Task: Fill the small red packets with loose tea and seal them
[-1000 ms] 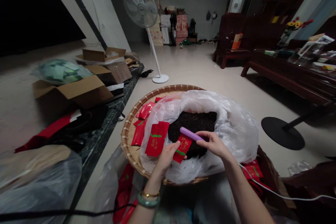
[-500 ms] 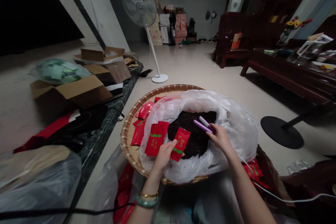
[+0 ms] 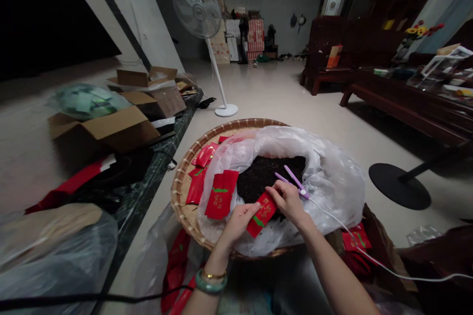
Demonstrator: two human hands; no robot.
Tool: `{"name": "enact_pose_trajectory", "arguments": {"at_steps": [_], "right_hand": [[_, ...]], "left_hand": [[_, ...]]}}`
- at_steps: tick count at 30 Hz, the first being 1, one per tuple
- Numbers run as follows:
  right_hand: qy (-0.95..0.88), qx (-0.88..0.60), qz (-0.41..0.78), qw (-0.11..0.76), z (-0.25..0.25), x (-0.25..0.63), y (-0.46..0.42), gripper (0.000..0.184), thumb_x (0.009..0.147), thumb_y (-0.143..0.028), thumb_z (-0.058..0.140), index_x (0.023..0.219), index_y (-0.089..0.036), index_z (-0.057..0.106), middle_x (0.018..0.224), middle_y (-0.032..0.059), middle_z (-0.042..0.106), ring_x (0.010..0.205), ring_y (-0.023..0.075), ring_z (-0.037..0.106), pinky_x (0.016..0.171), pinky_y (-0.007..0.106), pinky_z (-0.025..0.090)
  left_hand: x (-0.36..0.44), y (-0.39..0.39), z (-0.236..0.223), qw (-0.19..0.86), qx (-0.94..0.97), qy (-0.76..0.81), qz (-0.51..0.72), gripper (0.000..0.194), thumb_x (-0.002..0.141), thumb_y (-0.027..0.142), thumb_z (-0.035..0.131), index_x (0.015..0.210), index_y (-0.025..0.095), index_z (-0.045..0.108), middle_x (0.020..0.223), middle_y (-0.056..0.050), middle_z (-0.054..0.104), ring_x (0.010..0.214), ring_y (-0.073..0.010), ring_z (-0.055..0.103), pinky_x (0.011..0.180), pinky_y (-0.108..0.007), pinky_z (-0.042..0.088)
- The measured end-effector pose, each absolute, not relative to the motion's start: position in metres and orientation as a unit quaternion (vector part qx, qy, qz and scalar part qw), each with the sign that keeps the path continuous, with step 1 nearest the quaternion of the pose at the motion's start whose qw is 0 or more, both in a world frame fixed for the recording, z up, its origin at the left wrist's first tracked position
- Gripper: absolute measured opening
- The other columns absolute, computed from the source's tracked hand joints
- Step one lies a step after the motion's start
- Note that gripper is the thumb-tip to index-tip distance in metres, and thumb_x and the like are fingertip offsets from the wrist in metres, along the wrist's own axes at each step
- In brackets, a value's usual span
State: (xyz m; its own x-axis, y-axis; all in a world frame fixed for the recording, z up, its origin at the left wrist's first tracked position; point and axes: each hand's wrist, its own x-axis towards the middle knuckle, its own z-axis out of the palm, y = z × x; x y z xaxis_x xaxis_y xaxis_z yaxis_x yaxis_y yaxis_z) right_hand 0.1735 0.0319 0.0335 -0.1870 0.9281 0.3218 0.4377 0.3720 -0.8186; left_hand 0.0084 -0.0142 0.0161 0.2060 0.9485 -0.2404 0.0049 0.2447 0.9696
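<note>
Between both hands is a small red packet (image 3: 263,212) with gold characters and a green band. My left hand (image 3: 239,221) pinches its left edge, and my right hand (image 3: 287,201) grips its upper right corner. Just beyond my right hand lies a purple corded flat iron (image 3: 293,175), its two arms spread apart, over dark loose leaf-like material (image 3: 264,172). That material fills an opened clear plastic bag (image 3: 332,172) on a round woven bamboo tray (image 3: 177,177). A small stack of red packets (image 3: 220,194) rests on the bag, left of my hands.
More red packets (image 3: 196,186) lie on the tray's left side, and others (image 3: 356,238) sit below at right. A white cord (image 3: 388,269) runs off right. Open cardboard boxes (image 3: 111,125), a standing fan (image 3: 226,110) and a black round base (image 3: 399,186) stand around.
My right hand has let go of the flat iron, which now lies spread on the bag's contents. It has moved left and taken hold of the packet in my left hand.
</note>
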Motion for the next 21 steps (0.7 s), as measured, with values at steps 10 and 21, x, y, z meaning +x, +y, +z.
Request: {"name": "enact_pose_trajectory", "arguments": {"at_steps": [10,21], "right_hand": [[-0.521,-0.487,0.542,0.446,0.032,0.191,0.031,0.041,0.071,-0.06,0.063,0.068,-0.022,0.047,0.044,-0.0051,0.049,0.032,0.0112,0.047,0.03,0.021,0.03],[-0.501,-0.352,0.663,0.43,0.06,0.12,0.008,0.048,0.07,-0.051,0.067,0.107,-0.022,0.058,0.097,0.0047,0.066,0.073,0.0174,0.069,0.065,0.03,0.057]], "left_hand": [[0.007,-0.009,0.006,0.542,0.403,0.538,0.504,0.055,0.077,0.062,0.049,0.085,0.013,0.071,0.07,-0.007,0.07,0.061,-0.018,0.059,0.051,-0.024,0.042],[-0.004,-0.013,-0.01,0.128,0.615,0.667,0.4,0.029,0.082,0.019,0.043,0.085,0.011,0.071,0.083,-0.012,0.069,0.08,-0.0231,0.062,0.071,-0.03,0.051]]}}
